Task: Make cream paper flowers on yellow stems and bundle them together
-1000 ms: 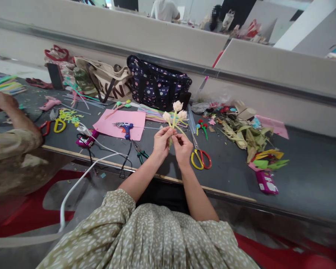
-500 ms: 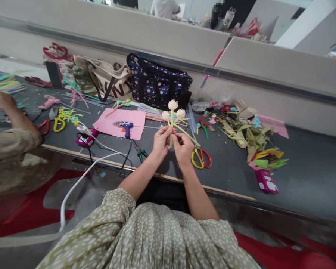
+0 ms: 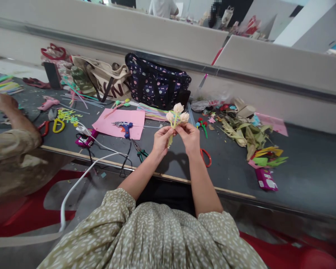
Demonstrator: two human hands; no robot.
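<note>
Three cream-coloured flower heads on pale green stems form a small bunch (image 3: 178, 114), held up above the dark table. My left hand (image 3: 162, 140) is closed on the lower stems. My right hand (image 3: 189, 136) pinches the bunch just under the blooms, its fingertips close to those of the left. Behind my right forearm, scissors (image 3: 206, 157) lie on the table with only a red-orange handle showing. Left of my hands, a blue glue gun (image 3: 126, 128) rests on a pink sheet (image 3: 103, 121), and green-handled pliers (image 3: 140, 152) lie near the table edge.
A patterned dark bag (image 3: 156, 84) and a beige tote (image 3: 116, 84) stand at the back. Dried husks (image 3: 252, 138) and a purple packet (image 3: 265, 180) lie to the right. White cable (image 3: 84, 177) crosses the table edge. Another person's arm (image 3: 16, 117) is at far left.
The flower bunch has shifted slightly right and tilted. My right hand has moved up and right, nearer the blooms, now covering the yellow scissor handle. The long stem end pointing right no longer shows.
</note>
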